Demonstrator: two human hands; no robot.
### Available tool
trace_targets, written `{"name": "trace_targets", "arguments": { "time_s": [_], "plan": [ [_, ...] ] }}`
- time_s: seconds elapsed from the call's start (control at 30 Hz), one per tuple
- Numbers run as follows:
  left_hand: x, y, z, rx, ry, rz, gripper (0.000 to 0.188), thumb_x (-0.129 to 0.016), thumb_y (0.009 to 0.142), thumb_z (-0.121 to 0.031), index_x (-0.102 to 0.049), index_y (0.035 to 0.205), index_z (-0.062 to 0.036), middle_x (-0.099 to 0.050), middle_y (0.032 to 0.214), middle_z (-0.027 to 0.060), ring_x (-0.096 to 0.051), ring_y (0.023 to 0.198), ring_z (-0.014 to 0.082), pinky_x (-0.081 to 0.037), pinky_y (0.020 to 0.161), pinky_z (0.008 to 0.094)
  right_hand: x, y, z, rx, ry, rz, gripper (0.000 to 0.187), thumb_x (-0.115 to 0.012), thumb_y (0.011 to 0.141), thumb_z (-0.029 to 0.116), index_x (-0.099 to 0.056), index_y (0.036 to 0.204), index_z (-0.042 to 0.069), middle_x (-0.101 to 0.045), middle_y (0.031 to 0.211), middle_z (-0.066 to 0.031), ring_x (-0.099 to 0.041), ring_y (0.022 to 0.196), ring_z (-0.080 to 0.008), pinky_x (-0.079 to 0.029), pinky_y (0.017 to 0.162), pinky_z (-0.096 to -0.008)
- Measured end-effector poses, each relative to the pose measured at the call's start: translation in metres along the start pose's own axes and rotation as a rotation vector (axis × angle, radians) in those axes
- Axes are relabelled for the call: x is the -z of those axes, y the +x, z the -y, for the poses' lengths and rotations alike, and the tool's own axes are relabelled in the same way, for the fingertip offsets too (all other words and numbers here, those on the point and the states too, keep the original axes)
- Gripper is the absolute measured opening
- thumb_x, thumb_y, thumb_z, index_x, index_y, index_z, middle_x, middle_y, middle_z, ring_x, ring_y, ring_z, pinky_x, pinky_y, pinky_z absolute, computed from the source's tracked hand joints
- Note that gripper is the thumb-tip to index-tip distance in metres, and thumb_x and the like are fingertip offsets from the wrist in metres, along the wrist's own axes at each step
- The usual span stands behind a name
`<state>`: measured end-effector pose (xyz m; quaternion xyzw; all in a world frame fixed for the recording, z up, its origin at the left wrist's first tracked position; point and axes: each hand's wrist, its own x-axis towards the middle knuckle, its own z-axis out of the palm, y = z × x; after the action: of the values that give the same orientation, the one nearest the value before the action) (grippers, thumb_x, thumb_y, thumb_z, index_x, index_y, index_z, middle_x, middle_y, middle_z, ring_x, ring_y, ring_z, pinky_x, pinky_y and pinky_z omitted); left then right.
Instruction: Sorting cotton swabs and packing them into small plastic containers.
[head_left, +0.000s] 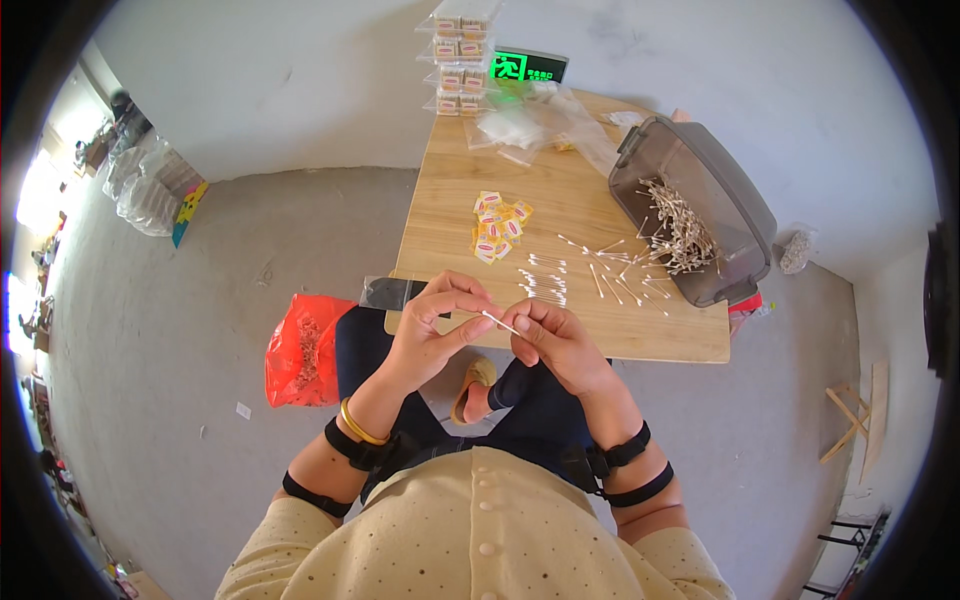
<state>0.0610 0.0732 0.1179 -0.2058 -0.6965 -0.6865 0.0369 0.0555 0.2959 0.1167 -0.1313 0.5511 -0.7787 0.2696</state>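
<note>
A single cotton swab (500, 322) spans the space between my two hands, just above the table's front edge. My left hand (432, 328) is closed, thumb and fingertips at the swab's left end. At the other end, my right hand (558, 345) pinches the swab between thumb and fingers. On the table just beyond lies a column of swabs (543, 280) laid side by side. Looser swabs (615, 272) are scattered to its right, by the mouth of the tipped grey plastic bin (742, 190), which holds a heap of swabs (680, 230).
Small yellow-and-white labels (497, 225) lie piled on the wooden table (440, 210). Clear bags (520, 130), stacked packed boxes (460, 75) and a green exit sign (528, 66) stand at the back. A dark phone-like slab (385, 293) lies at the left edge; a red bag (300, 350) is on the floor.
</note>
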Motion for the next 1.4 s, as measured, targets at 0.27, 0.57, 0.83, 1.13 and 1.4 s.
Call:
{"name": "trace_targets", "arguments": {
  "time_s": [0.27, 0.57, 0.83, 1.13, 1.4],
  "plan": [
    [0.012, 0.0, -0.021, -0.241, 0.518, 0.012, 0.021, -0.077, 0.084, -0.005, -0.08, 0.102, -0.0134, -0.068, 0.102, 0.0025, -0.062, 0.098, 0.0232, -0.046, 0.091, 0.0365, -0.006, 0.002, 0.002, -0.036, -0.071, -0.052, 0.021, -0.055, 0.107, 0.02, -0.066, 0.111, 0.002, -0.053, 0.075, 0.0037, -0.047, 0.066, -0.0059, -0.038, 0.062, -0.0224],
    [0.057, -0.056, -0.017, -0.088, 0.592, -0.185, 0.009, -0.078, 0.085, -0.011, -0.077, 0.094, -0.0116, -0.069, 0.094, 0.0023, -0.063, 0.094, 0.0239, -0.046, 0.087, 0.0379, -0.027, 0.025, -0.019, 0.04, -0.415, -0.086, 0.03, -0.05, 0.11, 0.026, -0.065, 0.112, 0.0, -0.066, 0.084, -0.0051, -0.062, 0.081, -0.0125, -0.049, 0.078, -0.0268],
    [0.176, -0.146, -0.019, 0.146, 0.895, -0.781, 0.006, -0.077, 0.084, -0.005, -0.074, 0.09, -0.0033, -0.071, 0.09, 0.0064, -0.066, 0.085, 0.024, -0.052, 0.081, 0.034, -0.018, 0.032, -0.044, -0.046, -0.479, -0.039, 0.028, -0.053, 0.109, 0.025, -0.066, 0.11, -0.001, -0.067, 0.089, -0.0055, -0.062, 0.086, -0.0127, -0.05, 0.083, -0.0277],
    [0.238, -0.199, 0.063, 1.044, 1.181, -0.525, 0.086, -0.082, 0.079, -0.048, -0.049, 0.147, -0.0074, -0.057, 0.142, 0.0183, -0.052, 0.135, 0.0305, -0.04, 0.111, 0.0485, 0.001, 0.029, -0.052, -0.071, -0.482, -0.138, 0.025, -0.055, 0.108, 0.023, -0.067, 0.109, 0.0, -0.068, 0.091, -0.0046, -0.063, 0.089, -0.0115, -0.051, 0.084, -0.0264],
    [0.131, -0.103, 0.077, 0.432, 0.601, -0.231, 0.044, -0.079, 0.086, -0.022, -0.067, 0.124, -0.0021, -0.07, 0.117, 0.0156, -0.068, 0.108, 0.029, -0.054, 0.094, 0.0381, 0.106, 0.002, -0.075, -0.015, -0.748, -0.543, 0.015, -0.067, 0.098, 0.016, -0.07, 0.103, 0.002, -0.07, 0.09, -0.0035, -0.065, 0.084, -0.0117, -0.052, 0.076, -0.0273]
  ]
}}
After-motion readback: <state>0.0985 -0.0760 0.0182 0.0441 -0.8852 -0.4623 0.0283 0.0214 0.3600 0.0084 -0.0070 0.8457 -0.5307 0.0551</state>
